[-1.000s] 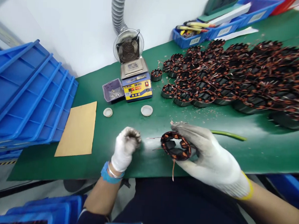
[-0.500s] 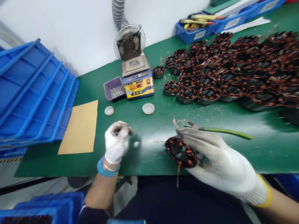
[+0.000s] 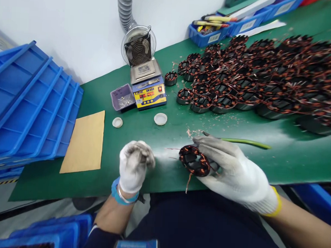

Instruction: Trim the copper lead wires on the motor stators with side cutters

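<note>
My right hand [image 3: 229,168], in a white glove with a yellow cuff, grips a ring-shaped motor stator [image 3: 194,161] wound with copper wire. The ring tilts toward me; thin wire ends stick out to its left and one twisted lead hangs below it. Left of it, my left hand [image 3: 136,163], gloved and with a blue band at the wrist, is closed with fingers curled together. Whether anything sits in those fingers is hidden. Beyond my right hand lie green-handled cutters [image 3: 244,143] on the green table, their head mostly covered by the glove.
Many wound stators [image 3: 224,101] crowd the right of the table [image 3: 90,186]. A solder pot [image 3: 149,91] stands at the back beside a purple tray [image 3: 123,97]. Two small white dishes, one a shallow cap [image 3: 160,119], sit before it. Blue crates [image 3: 30,106] and tan cardboard [image 3: 83,143] are left.
My left hand has moved right, nearer the stator, and its fingers are curled together. The stator stays in my right hand. The whole view has shifted slightly.
</note>
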A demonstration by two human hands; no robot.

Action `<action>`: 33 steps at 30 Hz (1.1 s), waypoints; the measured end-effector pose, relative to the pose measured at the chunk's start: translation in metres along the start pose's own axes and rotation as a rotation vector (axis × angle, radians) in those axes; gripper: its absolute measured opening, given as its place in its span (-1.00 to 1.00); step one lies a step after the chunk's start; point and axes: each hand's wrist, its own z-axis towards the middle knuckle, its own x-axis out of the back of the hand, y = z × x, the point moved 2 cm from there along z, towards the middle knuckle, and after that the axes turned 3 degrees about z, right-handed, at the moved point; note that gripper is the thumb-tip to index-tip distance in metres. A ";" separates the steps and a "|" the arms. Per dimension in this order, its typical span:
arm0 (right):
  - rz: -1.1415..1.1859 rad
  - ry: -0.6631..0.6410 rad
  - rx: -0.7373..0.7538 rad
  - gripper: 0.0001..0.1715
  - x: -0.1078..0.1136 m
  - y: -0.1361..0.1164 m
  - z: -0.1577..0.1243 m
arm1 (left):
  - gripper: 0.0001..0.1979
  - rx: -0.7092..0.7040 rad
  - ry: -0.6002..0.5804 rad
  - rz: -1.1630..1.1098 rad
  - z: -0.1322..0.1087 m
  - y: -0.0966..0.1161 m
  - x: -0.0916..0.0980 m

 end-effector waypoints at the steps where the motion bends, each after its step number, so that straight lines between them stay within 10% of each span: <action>1: -0.003 -0.002 0.001 0.11 -0.001 0.000 0.000 | -0.36 -0.111 0.050 0.089 -0.001 0.004 0.002; 5: -0.013 -0.019 0.042 0.06 -0.003 -0.001 0.001 | 0.19 -0.191 -0.120 0.548 -0.002 0.006 -0.010; 9: -0.002 -0.008 0.025 0.09 -0.002 -0.001 0.001 | -0.64 -0.119 -0.444 0.912 0.005 0.004 -0.014; 12: 0.038 0.023 -0.023 0.08 -0.001 0.001 0.000 | -0.80 -0.104 -0.496 0.785 0.015 0.010 0.000; 17: 0.090 0.104 -0.079 0.01 -0.005 0.005 -0.004 | -0.62 0.172 -0.362 0.300 0.024 0.000 0.011; 22: 0.053 0.097 -0.022 -0.10 -0.007 0.004 0.001 | -0.54 0.435 -0.271 0.051 0.016 -0.017 -0.023; 33: 0.096 0.155 -0.096 0.02 -0.007 0.007 0.002 | -0.42 0.332 -0.093 -0.130 0.017 -0.032 -0.027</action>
